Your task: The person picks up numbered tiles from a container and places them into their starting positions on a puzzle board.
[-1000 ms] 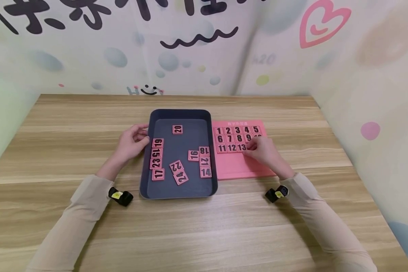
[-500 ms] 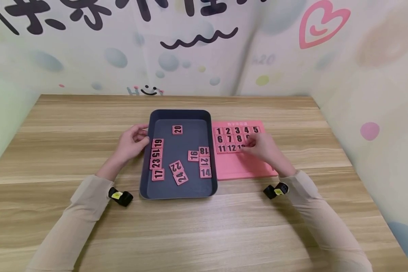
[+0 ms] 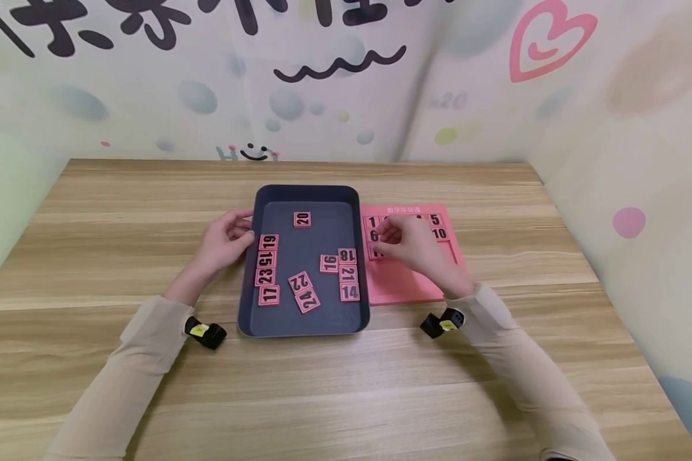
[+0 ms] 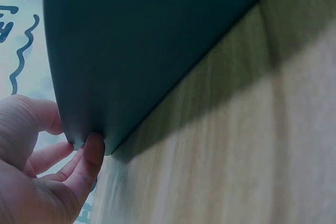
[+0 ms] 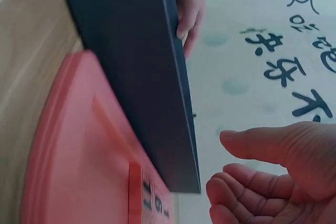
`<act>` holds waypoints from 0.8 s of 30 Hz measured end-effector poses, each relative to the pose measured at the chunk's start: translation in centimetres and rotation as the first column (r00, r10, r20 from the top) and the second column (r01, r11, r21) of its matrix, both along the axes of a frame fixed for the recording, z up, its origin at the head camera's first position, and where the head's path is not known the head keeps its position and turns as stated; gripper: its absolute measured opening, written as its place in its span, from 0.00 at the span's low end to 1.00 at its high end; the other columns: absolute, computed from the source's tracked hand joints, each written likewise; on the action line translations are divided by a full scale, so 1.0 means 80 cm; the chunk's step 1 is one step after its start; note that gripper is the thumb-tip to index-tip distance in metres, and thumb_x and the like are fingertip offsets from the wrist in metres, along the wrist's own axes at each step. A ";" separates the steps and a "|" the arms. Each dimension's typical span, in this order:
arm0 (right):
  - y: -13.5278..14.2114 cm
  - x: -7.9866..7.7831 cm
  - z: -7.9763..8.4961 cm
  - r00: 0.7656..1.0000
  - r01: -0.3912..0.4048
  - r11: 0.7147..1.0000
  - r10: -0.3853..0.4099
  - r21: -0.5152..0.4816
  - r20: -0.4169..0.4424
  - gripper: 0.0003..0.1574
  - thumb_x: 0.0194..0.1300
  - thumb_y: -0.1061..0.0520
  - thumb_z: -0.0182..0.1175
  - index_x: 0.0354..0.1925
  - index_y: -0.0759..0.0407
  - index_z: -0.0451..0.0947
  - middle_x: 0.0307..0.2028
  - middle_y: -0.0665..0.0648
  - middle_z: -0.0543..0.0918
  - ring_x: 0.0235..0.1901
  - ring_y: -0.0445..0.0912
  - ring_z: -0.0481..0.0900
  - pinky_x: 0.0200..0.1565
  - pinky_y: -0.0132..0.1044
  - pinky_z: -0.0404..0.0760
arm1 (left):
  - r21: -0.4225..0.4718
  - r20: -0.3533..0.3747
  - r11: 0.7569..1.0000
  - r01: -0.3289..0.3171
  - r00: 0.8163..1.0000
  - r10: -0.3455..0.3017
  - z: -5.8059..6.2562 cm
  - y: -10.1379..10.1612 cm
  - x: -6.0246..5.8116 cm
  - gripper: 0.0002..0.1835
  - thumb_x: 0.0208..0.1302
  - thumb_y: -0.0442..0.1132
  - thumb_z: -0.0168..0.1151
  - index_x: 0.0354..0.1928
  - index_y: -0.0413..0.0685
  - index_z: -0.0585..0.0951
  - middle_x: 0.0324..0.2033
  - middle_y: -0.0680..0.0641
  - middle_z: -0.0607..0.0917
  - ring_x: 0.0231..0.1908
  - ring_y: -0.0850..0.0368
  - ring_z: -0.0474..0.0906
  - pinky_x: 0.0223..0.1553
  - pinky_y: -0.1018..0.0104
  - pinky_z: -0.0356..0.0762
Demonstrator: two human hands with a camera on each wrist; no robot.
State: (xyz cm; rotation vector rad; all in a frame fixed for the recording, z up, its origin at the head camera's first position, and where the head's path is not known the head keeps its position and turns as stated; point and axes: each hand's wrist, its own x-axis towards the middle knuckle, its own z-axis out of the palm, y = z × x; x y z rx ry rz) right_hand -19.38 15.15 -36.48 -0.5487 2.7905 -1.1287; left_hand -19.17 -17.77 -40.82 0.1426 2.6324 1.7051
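A dark grey tray (image 3: 317, 326) holds several pink number tiles, among them tile 20 (image 3: 302, 219) and tile 14 (image 3: 350, 292). My left hand (image 3: 222, 243) grips the tray's left side, thumb against the outer wall in the left wrist view; some fingertips are hidden behind the edge. Right of the tray lies a pink number board (image 3: 400, 285) with rows of tiles at its top, partly covered by my right hand (image 3: 411, 243). In the right wrist view that hand is empty, thumb and loosely bent fingers apart, beyond the tray wall.
The tray's raised wall stands right beside the board's left edge. A wooden table (image 3: 323, 397) carries both. Behind it rises a wall (image 3: 207, 128) with painted letters and dots. Each wrist wears a black camera (image 3: 205, 331).
My right hand has moved left across the board, from around tile 13 to the first columns, uncovering tile 10. The left hand and the tray have stayed in place.
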 end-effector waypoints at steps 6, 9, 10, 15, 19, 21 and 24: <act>-0.028 0.017 -0.002 0.987 -0.159 0.987 0.159 -0.023 0.031 0.12 0.51 0.66 0.68 0.36 0.69 0.78 0.30 0.59 0.82 0.31 0.47 0.79 0.36 0.35 0.79 | 0.000 -0.001 1.000 0.000 1.000 0.000 0.000 -0.001 0.000 0.24 0.60 0.25 0.52 0.60 0.28 0.68 0.46 0.28 0.76 0.33 0.67 0.72 0.36 0.81 0.70; -0.040 0.027 -0.003 0.969 -0.240 0.971 0.240 -0.019 0.060 0.12 0.52 0.67 0.68 0.36 0.68 0.78 0.31 0.58 0.83 0.31 0.46 0.80 0.35 0.31 0.80 | -0.006 0.006 1.000 -0.002 1.000 0.002 0.000 -0.001 0.000 0.24 0.61 0.26 0.52 0.61 0.29 0.67 0.46 0.29 0.76 0.34 0.65 0.72 0.36 0.81 0.70; -0.044 0.030 -0.003 0.962 -0.263 0.965 0.264 -0.017 0.065 0.11 0.52 0.68 0.67 0.37 0.68 0.79 0.31 0.58 0.83 0.31 0.45 0.80 0.35 0.31 0.80 | -0.008 0.008 1.000 -0.003 1.000 0.003 0.001 -0.001 0.000 0.25 0.61 0.26 0.52 0.61 0.29 0.67 0.46 0.29 0.76 0.34 0.64 0.72 0.36 0.81 0.70; -0.059 0.044 -0.003 0.940 -0.334 0.940 0.326 0.070 0.104 0.07 0.54 0.70 0.62 0.35 0.67 0.79 0.30 0.57 0.83 0.30 0.43 0.80 0.33 0.28 0.79 | -0.008 0.009 1.000 -0.003 1.000 0.003 0.001 0.000 -0.001 0.24 0.61 0.26 0.52 0.61 0.29 0.68 0.46 0.29 0.76 0.34 0.64 0.72 0.37 0.81 0.70; -0.069 0.052 0.000 0.934 -0.350 0.921 0.329 0.171 0.139 0.06 0.55 0.70 0.60 0.34 0.67 0.79 0.29 0.57 0.81 0.27 0.42 0.77 0.28 0.28 0.77 | -0.004 0.007 1.000 -0.003 1.000 0.003 0.001 0.000 -0.001 0.24 0.61 0.26 0.52 0.61 0.29 0.68 0.46 0.29 0.76 0.33 0.66 0.72 0.37 0.81 0.70; -0.073 0.055 0.002 0.934 -0.352 0.911 0.329 0.214 0.135 0.06 0.55 0.70 0.60 0.35 0.67 0.79 0.29 0.57 0.81 0.26 0.42 0.76 0.26 0.28 0.76 | -0.001 0.011 1.000 -0.003 1.000 0.003 0.001 0.000 -0.002 0.24 0.61 0.26 0.52 0.61 0.29 0.68 0.46 0.29 0.76 0.34 0.66 0.72 0.37 0.81 0.70; -0.079 0.058 0.004 0.933 -0.358 0.900 0.337 0.248 0.124 0.07 0.55 0.70 0.59 0.35 0.67 0.80 0.29 0.57 0.81 0.24 0.41 0.73 0.24 0.27 0.73 | 0.001 0.016 1.000 -0.004 1.000 0.004 0.000 -0.001 -0.002 0.24 0.61 0.26 0.51 0.61 0.29 0.68 0.46 0.29 0.76 0.34 0.66 0.72 0.37 0.81 0.69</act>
